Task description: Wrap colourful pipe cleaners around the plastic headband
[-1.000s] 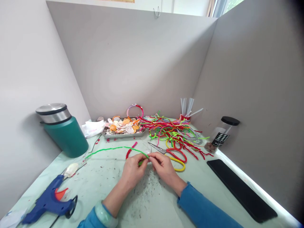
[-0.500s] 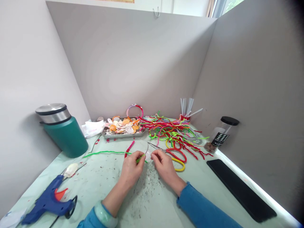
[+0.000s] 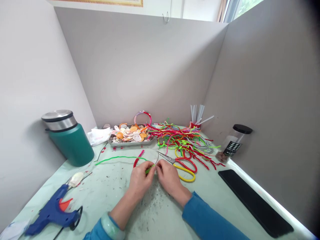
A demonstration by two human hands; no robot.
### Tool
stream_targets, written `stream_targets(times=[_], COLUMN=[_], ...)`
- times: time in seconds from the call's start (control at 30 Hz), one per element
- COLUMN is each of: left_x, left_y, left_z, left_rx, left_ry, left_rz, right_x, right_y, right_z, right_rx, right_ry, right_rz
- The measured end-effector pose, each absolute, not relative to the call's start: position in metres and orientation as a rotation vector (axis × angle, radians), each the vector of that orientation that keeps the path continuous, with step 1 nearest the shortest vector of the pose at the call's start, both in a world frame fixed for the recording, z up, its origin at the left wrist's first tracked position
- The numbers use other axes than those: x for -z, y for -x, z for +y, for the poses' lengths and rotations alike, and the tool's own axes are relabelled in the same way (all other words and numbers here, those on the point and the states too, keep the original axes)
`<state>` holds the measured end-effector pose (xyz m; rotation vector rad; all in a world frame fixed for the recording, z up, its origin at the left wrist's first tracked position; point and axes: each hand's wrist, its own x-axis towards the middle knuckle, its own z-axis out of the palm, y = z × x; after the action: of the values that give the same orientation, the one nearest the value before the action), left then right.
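Note:
My left hand (image 3: 140, 178) pinches a bright green pipe cleaner (image 3: 118, 157), whose long tail trails left over the table. My right hand (image 3: 169, 177) is closed in a pinch, its fingertips meeting those of the left. A thin greyish wire (image 3: 157, 157) rises in a curve from between the fingertips, and which hand grips it is partly hidden. Just behind the left hand lies a short crimson pipe cleaner (image 3: 139, 158). Scissors (image 3: 183, 164) with red and yellow handles lie right beside the right hand, blades pointing away to the left.
Behind the hands stand a metal tray (image 3: 130, 144) of shells and a beaded ring (image 3: 142, 112). A heap of coloured pipe cleaners (image 3: 175, 133) lies right of it. A green bottle (image 3: 71, 143) and blue glue gun (image 3: 53, 210) are left; a jar (image 3: 233, 143) and black slab (image 3: 253, 200) right.
My right hand has moved left until its fingertips meet the left hand's. The pale round patch seen between the hands is now hidden. The green tail has shifted slightly right and bows upward.

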<state>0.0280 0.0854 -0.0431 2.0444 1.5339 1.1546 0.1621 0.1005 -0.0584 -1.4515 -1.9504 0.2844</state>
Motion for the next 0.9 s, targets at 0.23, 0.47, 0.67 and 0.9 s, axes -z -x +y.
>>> stream_targets(times=[0.23, 0.47, 0.67, 0.9], left_x=[0.041, 0.038, 0.043, 0.044], left_y=[-0.027, -0.026, -0.025, -0.024], left_z=[0.084, 0.081, 0.083, 0.084], left_rx=[-1.263, -1.444, -1.466, -1.481], left_ry=[-2.005, -1.984, -2.049, -2.047], left_rz=[1.555, 1.54, 1.571, 1.697], right_x=[0.055, 0.049, 0.051, 0.038], right_y=[-0.175, -0.177, -0.182, -0.186], right_z=[0.111, 0.108, 0.111, 0.106], right_rx=[-0.988, -1.405, -1.803, -1.758], right_ry=[1.408, 1.143, 0.808, 0.434], right_rz=[-1.239, -0.868, -0.585, -0.613])
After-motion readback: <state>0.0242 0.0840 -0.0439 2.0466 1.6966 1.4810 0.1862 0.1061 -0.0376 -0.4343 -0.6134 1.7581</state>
